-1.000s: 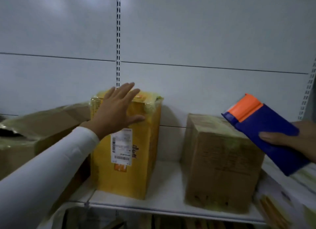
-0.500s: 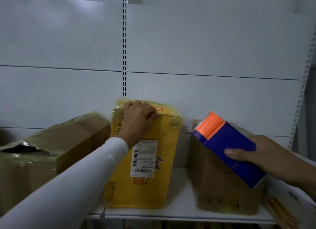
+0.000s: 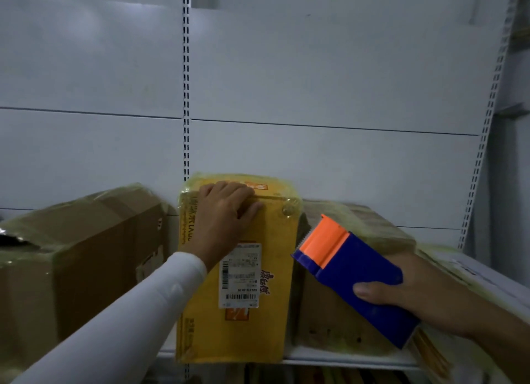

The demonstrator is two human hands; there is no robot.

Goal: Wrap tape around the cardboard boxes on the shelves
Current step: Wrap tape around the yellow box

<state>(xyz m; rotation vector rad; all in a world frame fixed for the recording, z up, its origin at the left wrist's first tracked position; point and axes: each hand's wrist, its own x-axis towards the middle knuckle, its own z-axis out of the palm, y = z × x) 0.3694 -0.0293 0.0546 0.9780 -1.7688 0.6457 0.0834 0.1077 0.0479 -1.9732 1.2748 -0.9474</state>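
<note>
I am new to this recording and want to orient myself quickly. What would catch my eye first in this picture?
First the yellow box, standing upright in the middle of the shelf, with the left hand curled over its top front edge. Next the blue tape dispenser with its orange head, held by the right hand in front of the brown box on the right.

Open room is left above the yellow box (image 3: 258,269) and its neighbours, up the white back panel (image 3: 315,82). Sideways passage is blocked by the large brown box (image 3: 86,269) just left and the taped brown box (image 3: 329,320) just right, only narrow gaps being left between them.
</note>
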